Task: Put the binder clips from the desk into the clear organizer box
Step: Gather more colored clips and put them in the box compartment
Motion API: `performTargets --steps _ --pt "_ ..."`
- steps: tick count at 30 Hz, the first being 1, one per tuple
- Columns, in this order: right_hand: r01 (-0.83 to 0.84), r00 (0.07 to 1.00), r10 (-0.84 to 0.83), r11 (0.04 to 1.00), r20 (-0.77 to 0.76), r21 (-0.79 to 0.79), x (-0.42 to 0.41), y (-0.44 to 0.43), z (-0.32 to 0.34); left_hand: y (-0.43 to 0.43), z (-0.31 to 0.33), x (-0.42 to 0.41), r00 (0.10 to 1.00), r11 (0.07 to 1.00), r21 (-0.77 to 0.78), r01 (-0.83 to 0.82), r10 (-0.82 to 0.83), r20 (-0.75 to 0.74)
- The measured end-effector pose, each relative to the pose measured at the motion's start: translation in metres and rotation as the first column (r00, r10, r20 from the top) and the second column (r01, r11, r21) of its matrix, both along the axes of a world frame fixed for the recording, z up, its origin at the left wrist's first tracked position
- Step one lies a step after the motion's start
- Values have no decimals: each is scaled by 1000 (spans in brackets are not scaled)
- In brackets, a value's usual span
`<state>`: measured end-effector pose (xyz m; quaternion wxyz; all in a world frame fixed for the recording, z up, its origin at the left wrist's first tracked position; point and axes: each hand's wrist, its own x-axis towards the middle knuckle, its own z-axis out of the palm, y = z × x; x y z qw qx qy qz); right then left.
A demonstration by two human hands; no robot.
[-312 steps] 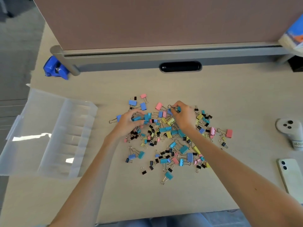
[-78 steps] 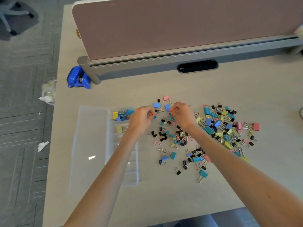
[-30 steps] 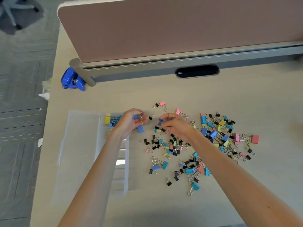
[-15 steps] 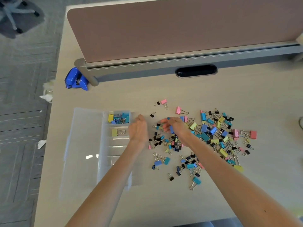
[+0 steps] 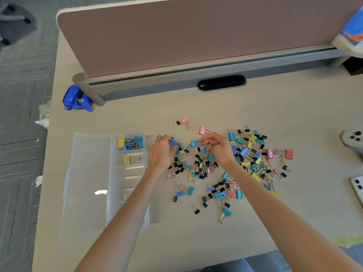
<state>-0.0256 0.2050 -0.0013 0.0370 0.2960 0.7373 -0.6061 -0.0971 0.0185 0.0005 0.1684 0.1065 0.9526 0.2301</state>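
Observation:
A heap of coloured binder clips (image 5: pixel 235 163) is spread over the middle of the desk. To its left lies the clear organizer box (image 5: pixel 129 183) with its lid folded open. Its top compartment holds several blue and yellow clips (image 5: pixel 130 143); the second holds one yellow clip (image 5: pixel 130 160). My left hand (image 5: pixel 162 152) is at the heap's left edge and pinches a blue binder clip (image 5: pixel 174 143). My right hand (image 5: pixel 218 147) hovers over the heap, its fingers curled round small clips that I can barely see.
A blue stapler-like tool (image 5: pixel 76 99) sits at the back left by the partition's post. A grey cable port (image 5: pixel 222 83) is in the desk behind the heap. At the right edge are a white controller (image 5: pixel 352 137) and a phone (image 5: pixel 357 187).
My left hand has come back from the box to the heap and taken up a blue clip. My right hand has shifted slightly right over the heap.

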Motion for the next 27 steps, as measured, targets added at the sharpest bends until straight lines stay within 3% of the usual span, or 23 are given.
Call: performTargets --steps 4,6,9,12,16,22,25,27 --pt "21 1000 -21 1000 15 13 -7 18 3 19 2 -5 938 928 322 -187 71 338" --pt "-26 998 22 998 65 64 -12 26 1 26 9 -5 851 854 404 -328 82 518" --pt "-156 982 121 954 147 258 -20 31 2 28 15 -7 697 747 479 -460 -30 716" --pt "-279 958 211 842 193 462 -32 33 -2 31 13 -12 622 655 527 -541 -109 775" --pt "-351 936 268 728 228 589 -54 34 -11 37 14 -17 582 565 518 -642 -81 810" --pt "-461 886 358 604 294 651 -67 32 -26 38 13 -23 535 459 514 -725 -94 840" --pt "-404 911 352 659 215 634 -66 35 -32 41 14 -25 538 433 510 -743 -66 840" --pt "-304 951 290 800 110 517 -65 39 -27 44 14 -25 530 439 500 -746 -63 846"
